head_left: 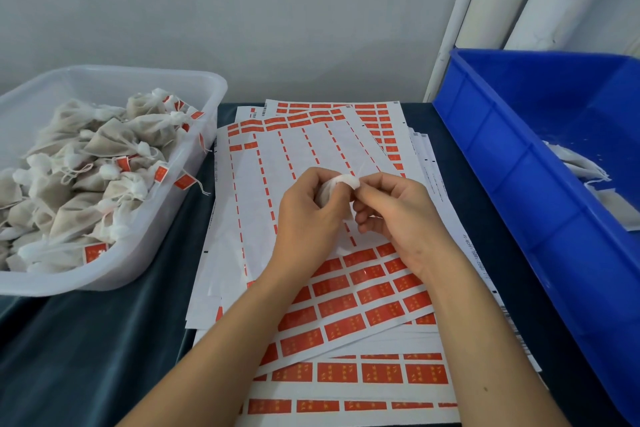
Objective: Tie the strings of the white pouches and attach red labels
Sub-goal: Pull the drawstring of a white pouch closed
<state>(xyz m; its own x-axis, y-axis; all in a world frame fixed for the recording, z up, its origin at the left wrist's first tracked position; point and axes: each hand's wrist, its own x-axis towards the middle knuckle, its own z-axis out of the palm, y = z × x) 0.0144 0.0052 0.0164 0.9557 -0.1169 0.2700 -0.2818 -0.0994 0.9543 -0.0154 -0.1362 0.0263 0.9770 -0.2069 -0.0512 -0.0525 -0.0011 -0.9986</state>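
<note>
White pouch (334,185) pinched at its gathered neck between left hand (308,215) and right hand (391,215), fingers curled tight, held above the label sheets (363,308). Mid-tie by the look; no label on yet. Clear tub (194,163) at left heaped with finished ones; few left in blue bin (519,163). Open lanes both ways.

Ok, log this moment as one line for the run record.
step: tying pouch | left hand: grips white pouch | right hand: pinches its neck | over label sheets | tray: labelled pouches
</note>
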